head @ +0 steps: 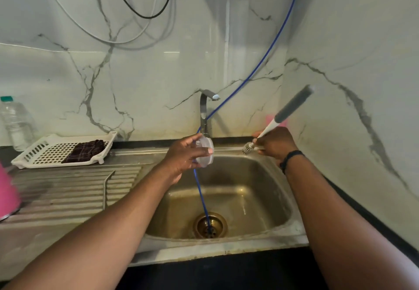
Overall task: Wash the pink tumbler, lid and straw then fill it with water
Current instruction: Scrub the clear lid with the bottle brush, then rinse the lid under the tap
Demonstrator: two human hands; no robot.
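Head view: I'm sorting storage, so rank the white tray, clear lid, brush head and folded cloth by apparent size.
1. white tray
2. folded cloth
3. clear lid; nearer the camera, so the order against the cloth is unsure
4. brush head

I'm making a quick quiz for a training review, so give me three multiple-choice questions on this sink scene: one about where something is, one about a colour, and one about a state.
1. Where does the dark checked cloth lie?
A. in the white rack
B. in the sink basin
C. over the tap

2. What colour is the thin hose that runs down into the drain?
A. red
B. blue
C. yellow

3. What is the left hand doing?
A. resting flat on the counter
B. holding the clear lid
C. turning the tap

Answers:
1 A, the cloth lies inside the white rack on the drainboard.
2 B, the hose is blue from the wall down to the drain.
3 B, the fingers curl round the clear lid over the sink, while the right hand grips the bottle brush.
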